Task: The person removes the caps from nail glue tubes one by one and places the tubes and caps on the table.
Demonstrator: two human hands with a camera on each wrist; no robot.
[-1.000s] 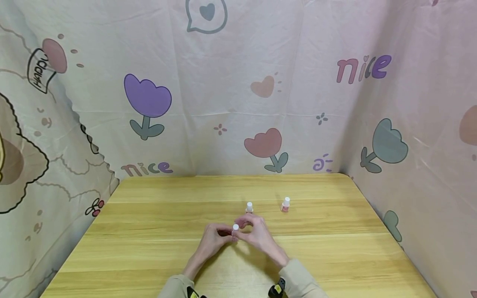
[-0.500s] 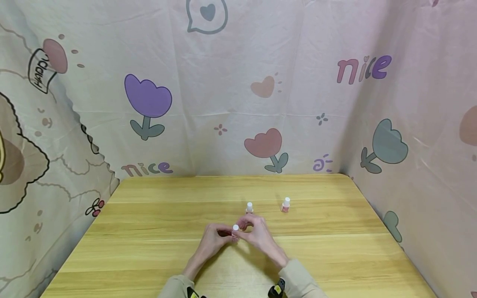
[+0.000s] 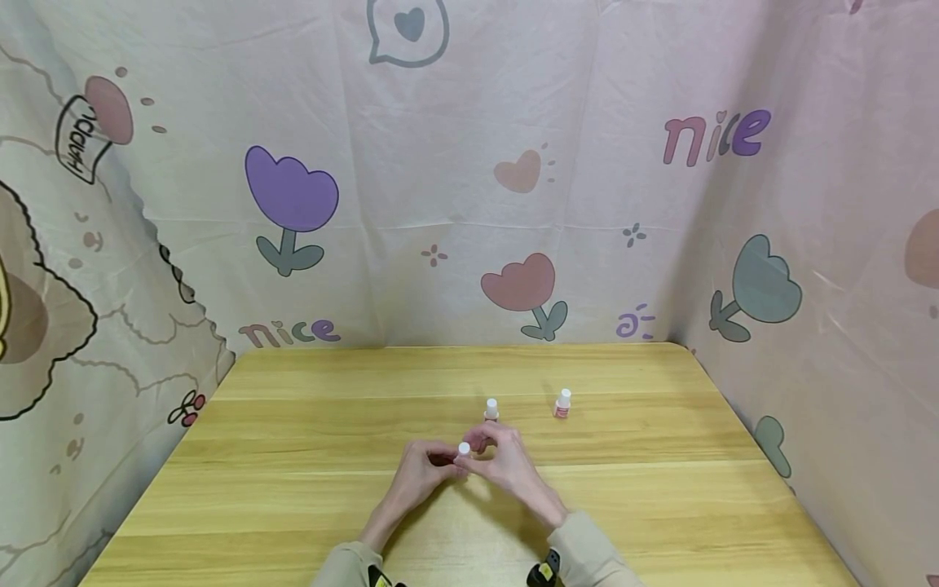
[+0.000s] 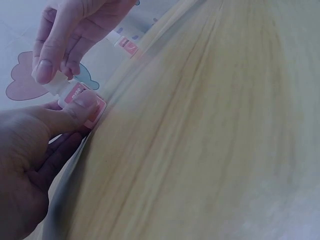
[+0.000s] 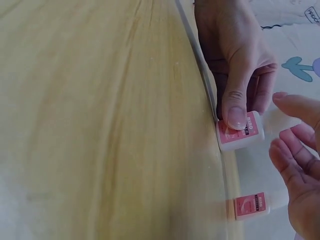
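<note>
A small white bottle [image 5: 247, 140] with a pink label stands upright on the table, between both hands. My left hand [image 3: 420, 474] pinches its body, the thumb lying across the label in both wrist views. The fingers of my right hand [image 3: 509, 463] are round its white cap [image 3: 465, 448], thumb on one side and fingertips on the other. Just beyond the right hand stands a second bottle [image 3: 491, 408] of the same kind, its lower part partly hidden by that hand in the head view. A third such bottle [image 3: 562, 403] is farther to the right.
The wooden table [image 3: 293, 424] runs back to a patterned curtain [image 3: 433, 163], which also hangs along the left and right sides. A dark wrist device [image 3: 544, 569] sits at the right sleeve, and another [image 3: 381, 577] at the left.
The right thumb has shifted slightly against the cap. The left hand, the held bottle and the two other bottles stay in place.
</note>
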